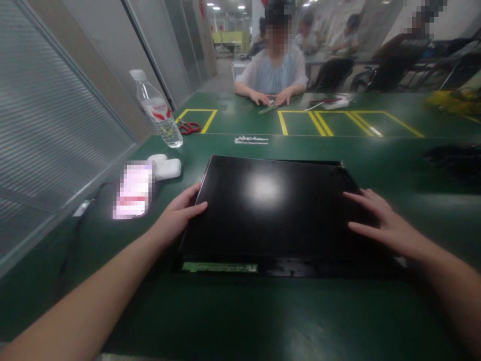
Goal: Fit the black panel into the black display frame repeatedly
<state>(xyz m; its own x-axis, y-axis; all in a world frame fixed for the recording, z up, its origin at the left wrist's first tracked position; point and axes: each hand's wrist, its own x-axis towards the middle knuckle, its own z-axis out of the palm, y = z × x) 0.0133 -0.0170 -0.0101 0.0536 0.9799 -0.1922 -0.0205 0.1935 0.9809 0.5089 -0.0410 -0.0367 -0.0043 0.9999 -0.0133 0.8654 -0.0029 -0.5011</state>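
A flat black screen panel (270,210), probably an LCD, lies in front of me with a bright light reflected on it. It sits slightly askew over a dark frame or backing, whose rim (323,162) shows at the far right. A green circuit board strip (220,267) runs along the near left edge. My left hand (184,210) grips the panel's left edge, thumb on top and the other fingers at the side, partly hidden. My right hand (379,220) is spread over the right side, thumb and forefinger stretched onto the dark surface; its other fingers are by the edge.
On the green table (263,316), a water bottle (160,113), red-handled scissors (190,128), a lit phone (134,190) and a white case (167,169) stand or lie at left. White strips (251,140) lie beyond the panel. A person (276,70) works opposite, behind yellow tape markings (323,123).
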